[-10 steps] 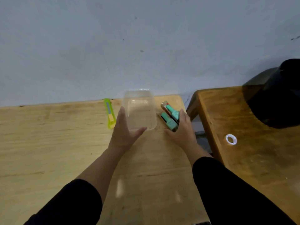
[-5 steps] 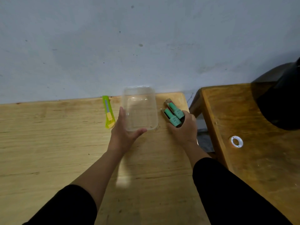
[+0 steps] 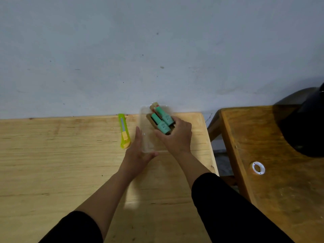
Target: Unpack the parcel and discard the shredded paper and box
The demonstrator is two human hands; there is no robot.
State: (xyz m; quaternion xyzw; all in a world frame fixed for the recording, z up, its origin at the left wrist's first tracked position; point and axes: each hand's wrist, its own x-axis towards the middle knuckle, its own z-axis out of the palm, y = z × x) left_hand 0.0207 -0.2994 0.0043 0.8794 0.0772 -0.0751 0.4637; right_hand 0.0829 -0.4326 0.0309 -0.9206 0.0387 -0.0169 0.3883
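The right hand grips a small bundle of two mint-green tubes on a brown card backing, fingers curled round its near end, and holds it over the clear plastic container. The bundle points away toward the wall, its far end just past the container's far rim. This looks like the unpacked goods being lowered into the container, which would explain why they are carried lengthwise along it. Whether the bundle already touches the container floor cannot be told.

The left hand lies flat against the container's near left corner, fingers straight along the left wall and thumb spread across the near edge. It grasps nothing; it seems to brace the light container so that it does not slide while the other hand loads it. Both forearms reach forward from black sleeves pushed up from the wrists, the right one crossing inward toward the left.

Just left of the left hand's fingers a lime-green utility knife lies on the pale wooden table, apart from the container, probably set aside once the cutting was done. No box or shredded paper is in view. To the right stands a darker wooden table with a white ring on it and a black object at the far edge
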